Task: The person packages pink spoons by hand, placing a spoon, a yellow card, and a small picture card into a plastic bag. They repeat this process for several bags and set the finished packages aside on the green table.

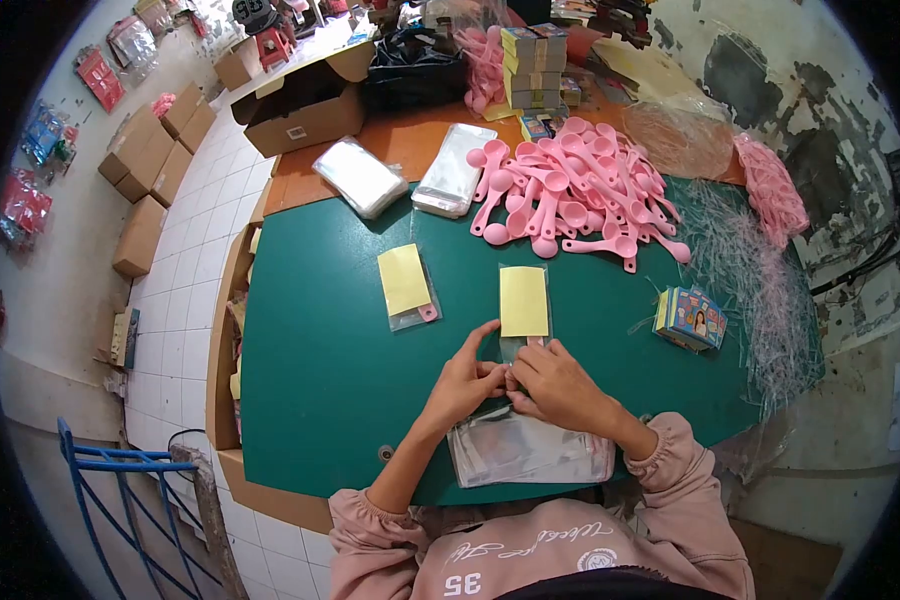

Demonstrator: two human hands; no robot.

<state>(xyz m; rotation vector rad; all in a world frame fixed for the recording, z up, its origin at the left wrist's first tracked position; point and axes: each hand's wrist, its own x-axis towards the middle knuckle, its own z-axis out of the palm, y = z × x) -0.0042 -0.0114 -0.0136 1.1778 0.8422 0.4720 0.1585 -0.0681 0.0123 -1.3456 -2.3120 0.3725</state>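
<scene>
A clear plastic bag with a yellow card [524, 301] lies on the green table top [320, 400] in front of me. My left hand [462, 385] pinches the bag's lower end, its index finger stretched along the side. Beside it, my right hand [555, 388] has its fingers closed on the same end, near a bit of pink at the card's lower edge. Further left rests another bag with a yellow card [403, 280] and a pink handle end at its bottom. Below my hands lies a stack of clear bags [530, 455].
Pink measuring spoons [580, 190] are heaped at the back. Two stacks of clear bags [360, 177] [454, 170] lie left of them. A bundle of printed cards [690, 320] sits at right, beside tangled clear strips [745, 290]. An open carton [305, 115] stands back left.
</scene>
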